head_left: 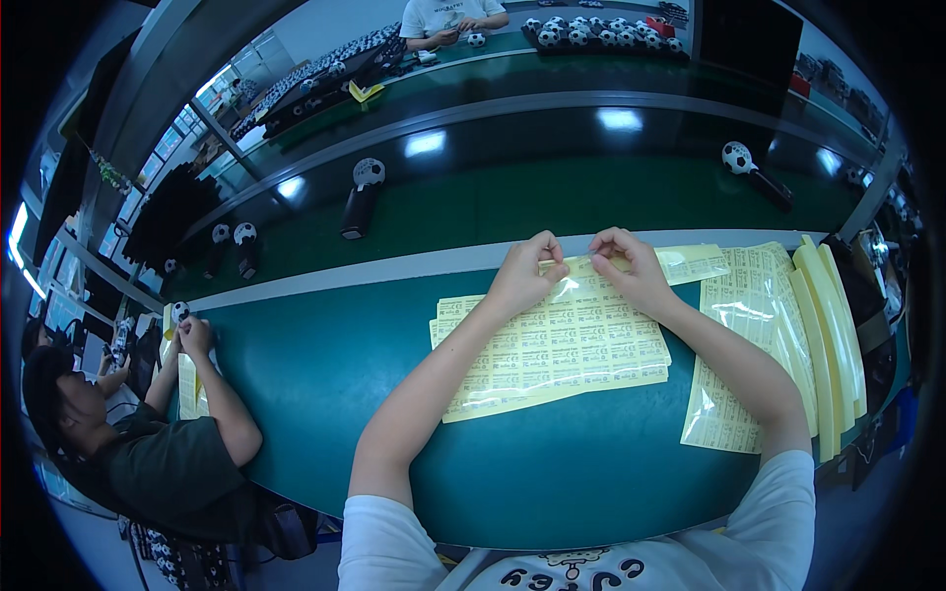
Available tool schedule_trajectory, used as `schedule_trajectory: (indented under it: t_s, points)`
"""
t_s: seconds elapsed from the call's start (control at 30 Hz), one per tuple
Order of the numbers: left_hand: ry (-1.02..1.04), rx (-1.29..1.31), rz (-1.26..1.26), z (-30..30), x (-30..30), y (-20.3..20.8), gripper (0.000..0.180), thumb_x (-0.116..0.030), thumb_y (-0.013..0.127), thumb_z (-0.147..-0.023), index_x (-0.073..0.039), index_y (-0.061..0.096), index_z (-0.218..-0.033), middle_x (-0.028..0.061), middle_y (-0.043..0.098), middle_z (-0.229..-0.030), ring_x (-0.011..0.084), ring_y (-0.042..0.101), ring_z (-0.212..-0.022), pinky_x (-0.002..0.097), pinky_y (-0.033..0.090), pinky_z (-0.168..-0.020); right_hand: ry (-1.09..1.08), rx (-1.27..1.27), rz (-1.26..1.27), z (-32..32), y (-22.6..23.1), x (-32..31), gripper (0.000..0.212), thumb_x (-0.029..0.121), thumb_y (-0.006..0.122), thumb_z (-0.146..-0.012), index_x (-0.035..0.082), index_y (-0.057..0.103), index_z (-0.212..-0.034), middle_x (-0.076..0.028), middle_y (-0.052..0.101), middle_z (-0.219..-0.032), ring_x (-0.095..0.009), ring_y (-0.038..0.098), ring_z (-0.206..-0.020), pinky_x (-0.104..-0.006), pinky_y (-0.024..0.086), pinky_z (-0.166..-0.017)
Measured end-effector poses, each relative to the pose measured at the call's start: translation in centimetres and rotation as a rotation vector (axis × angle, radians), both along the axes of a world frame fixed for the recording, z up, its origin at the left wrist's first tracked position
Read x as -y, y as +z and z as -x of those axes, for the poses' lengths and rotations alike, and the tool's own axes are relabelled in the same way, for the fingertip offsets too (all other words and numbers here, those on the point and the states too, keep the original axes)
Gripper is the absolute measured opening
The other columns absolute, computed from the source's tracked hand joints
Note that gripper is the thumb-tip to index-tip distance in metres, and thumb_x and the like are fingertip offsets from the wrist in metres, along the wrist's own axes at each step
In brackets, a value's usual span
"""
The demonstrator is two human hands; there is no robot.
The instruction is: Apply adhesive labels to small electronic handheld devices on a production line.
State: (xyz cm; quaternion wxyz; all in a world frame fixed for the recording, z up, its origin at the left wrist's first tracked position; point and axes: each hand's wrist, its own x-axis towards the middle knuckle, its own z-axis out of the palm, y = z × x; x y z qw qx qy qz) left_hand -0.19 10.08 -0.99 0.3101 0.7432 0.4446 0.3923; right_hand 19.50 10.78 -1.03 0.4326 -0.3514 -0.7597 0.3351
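Note:
Yellow sheets of small printed labels lie in a loose, slightly fanned stack on the green tabletop. At the stack's far edge my left hand has its fingers curled and pinches the top of a sheet. My right hand faces it a short gap away, thumb and fingers pinched at the same edge. The fingertips hide exactly how much of the sheet each one holds. Light glints off the glossy surface between them. More label sheets are spread under and beside my right forearm.
Curled yellow strips stand at the table's right end. Beyond the pale ledge, a dark green conveyor carries black-handled devices with football-patterned heads. A co-worker sits at left; another person works opposite, near a tray of football heads.

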Motion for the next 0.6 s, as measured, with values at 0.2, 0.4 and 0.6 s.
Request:
schedule_trajectory:
  t_s: [0.2,0.4,0.6]
  points:
    - [0.031,-0.054,0.073,-0.28,0.37,0.7,0.019,-0.009,0.064,-0.075,-0.001,0.047,-0.078,0.0142,0.059,-0.076,0.0289,0.061,-0.089,0.0341,0.044,-0.075,-0.006,-0.005,0.005,-0.17,-0.16,-0.02,0.011,0.009,0.058,-0.081,0.004,0.055,-0.091,-0.007,0.055,-0.079,-0.017,0.055,-0.079,-0.0288,0.043,-0.074]
    - [0.008,-0.062,-0.036,-0.1,0.19,0.03,0.019,-0.008,0.064,-0.077,-0.003,0.045,-0.076,0.0079,0.056,-0.065,0.0128,0.049,-0.057,0.0261,0.038,-0.054,0.0,-0.013,0.008,-0.07,-0.07,0.01,0.011,0.009,0.058,-0.081,0.004,0.055,-0.091,-0.007,0.055,-0.079,-0.017,0.055,-0.079,-0.0287,0.043,-0.074]
    - [0.018,-0.1,-0.026,-0.2,0.32,0.27,0.019,-0.009,0.063,-0.077,-0.003,0.045,-0.075,0.0087,0.055,-0.066,0.0146,0.049,-0.056,0.0275,0.037,-0.053,0.002,-0.012,0.012,-0.08,0.02,0.06,0.011,0.009,0.057,-0.081,0.004,0.055,-0.091,-0.007,0.055,-0.078,-0.017,0.055,-0.079,-0.0284,0.043,-0.073]
